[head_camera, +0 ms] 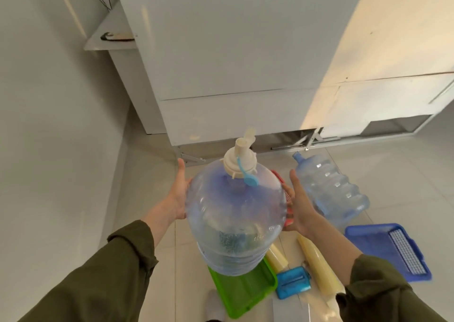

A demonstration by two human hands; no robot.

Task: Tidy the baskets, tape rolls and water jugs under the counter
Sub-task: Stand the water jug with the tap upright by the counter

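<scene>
Over floor tiles point(147, 174), the water jug point(235, 213) is squeezed between flat left hand point(180, 194) and right hand point(298, 206); it should be kept upright.

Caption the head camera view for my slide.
Left hand and right hand hold an upright water jug; a second jug lies on the floor.

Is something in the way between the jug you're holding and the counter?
Yes. A red basket lies on the floor just beyond the held jug, toward the counter. A second jug lies off to the right of that path.
</scene>
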